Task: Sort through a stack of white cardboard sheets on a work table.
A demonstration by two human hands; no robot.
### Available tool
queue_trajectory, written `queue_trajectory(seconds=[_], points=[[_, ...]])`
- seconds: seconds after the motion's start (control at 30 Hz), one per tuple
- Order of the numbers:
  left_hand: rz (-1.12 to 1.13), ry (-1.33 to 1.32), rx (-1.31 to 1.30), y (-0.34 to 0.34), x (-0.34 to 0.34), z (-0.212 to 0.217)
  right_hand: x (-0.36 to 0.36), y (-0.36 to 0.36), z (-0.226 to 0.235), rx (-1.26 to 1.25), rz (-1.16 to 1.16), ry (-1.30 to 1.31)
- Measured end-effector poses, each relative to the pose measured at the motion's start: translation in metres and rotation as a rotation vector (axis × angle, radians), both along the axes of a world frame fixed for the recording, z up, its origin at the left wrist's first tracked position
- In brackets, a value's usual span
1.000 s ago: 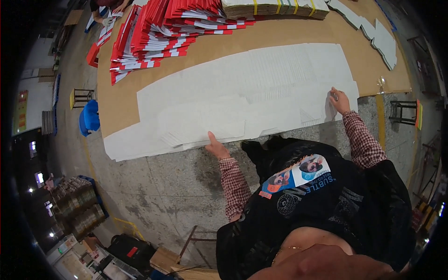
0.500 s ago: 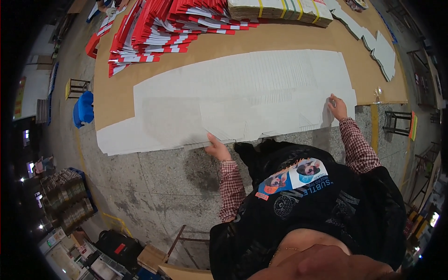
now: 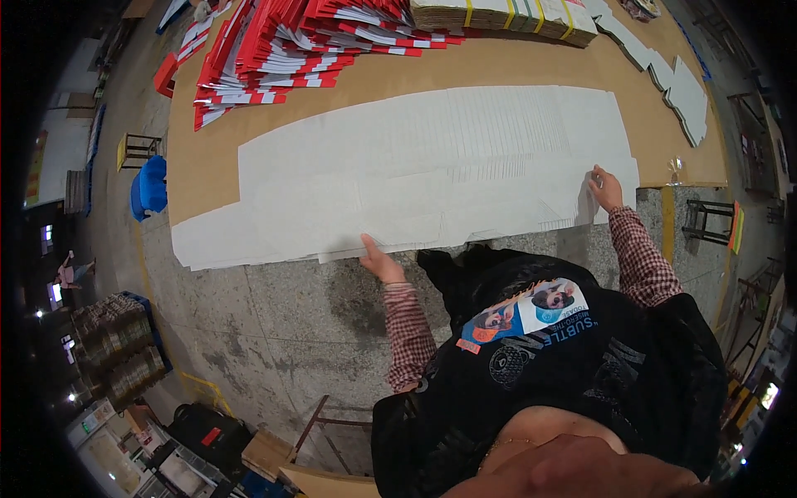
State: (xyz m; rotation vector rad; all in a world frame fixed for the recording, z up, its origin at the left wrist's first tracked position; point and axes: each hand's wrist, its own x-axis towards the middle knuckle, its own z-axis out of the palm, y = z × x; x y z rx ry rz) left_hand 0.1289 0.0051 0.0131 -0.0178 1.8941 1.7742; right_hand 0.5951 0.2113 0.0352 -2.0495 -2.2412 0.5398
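A large flat white card sheet (image 3: pixel 332 166) with slits and fold lines lies along the near edge of the brown-topped table (image 3: pixel 199 178). Its front edge hangs slightly past the table toward me. My left hand (image 3: pixel 383 264) grips that edge near the middle, thumb on top and the other fingers hidden underneath. Toward the sheet's right end, my right hand (image 3: pixel 607 189) pinches the card between thumb and fingers. Smaller white flap outlines show on the sheet between my hands; whether they belong to one sheet or a second beneath, I cannot tell.
Fanned red-and-white folded card pieces (image 3: pixel 290 58) lie at the far left of the table. Beside them is a strapped cardboard bundle (image 3: pixel 502 18). Cut grey-white card shapes (image 3: pixel 685 104) rest at far right. A blue stool (image 3: pixel 149 189) stands left of the table.
The shaded area on the sheet's left half has lightened, and flap outlines near the middle look different. Both hands have shifted only slightly, keeping their grip on the edge.
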Motion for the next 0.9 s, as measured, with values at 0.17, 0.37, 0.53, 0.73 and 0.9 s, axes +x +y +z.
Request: queue_trajectory(seconds=[0.17, 0.37, 0.53, 0.73, 0.9], points=[[0.139, -0.277, 0.145, -0.002, -0.011, -0.005, -0.006, -0.002, -0.002, -0.008, 0.016, -0.002], [0.232, -0.197, 0.036, 0.008, 0.002, -0.013, 0.019, -0.001, -0.014, 0.066, 0.032, 0.000], [0.239, -0.189, 0.045, 0.006, 0.001, -0.020, 0.004, 0.005, -0.003, 0.024, 0.039, -0.039], [0.318, -0.355, 0.065, 0.003, -0.005, 0.005, -0.010, 0.014, -0.009, 0.037, 0.064, -0.085], [0.235, -0.468, 0.573, 0.005, -0.011, -0.008, 0.025, 0.026, -0.024, -0.010, 0.093, 0.032]])
